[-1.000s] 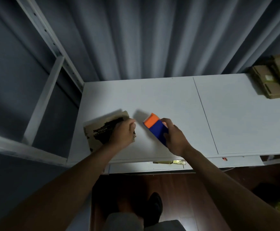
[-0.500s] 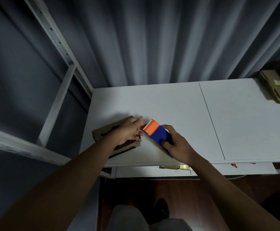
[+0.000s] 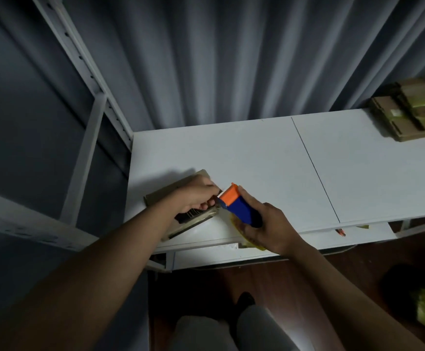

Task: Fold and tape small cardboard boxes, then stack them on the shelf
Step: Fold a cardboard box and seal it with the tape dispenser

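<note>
Taping stage. The left hand [image 3: 196, 196] rests on the small cardboard box [image 3: 181, 211] at the near left corner of the white shelf [image 3: 257, 158], fingers curled at its edge. The right hand [image 3: 264, 224] grips the blue-and-orange tape dispenser [image 3: 236, 206], which over the last second has closed from well apart to touching the box beside the left fingers. Judgement: the tape end is being anchored; sealing begins. Finished boxes [image 3: 414, 110] lie far right.

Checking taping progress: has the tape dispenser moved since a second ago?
Yes. The tape dispenser has shifted left, toward the cardboard box under the left hand, away from the shelf seam.
</note>
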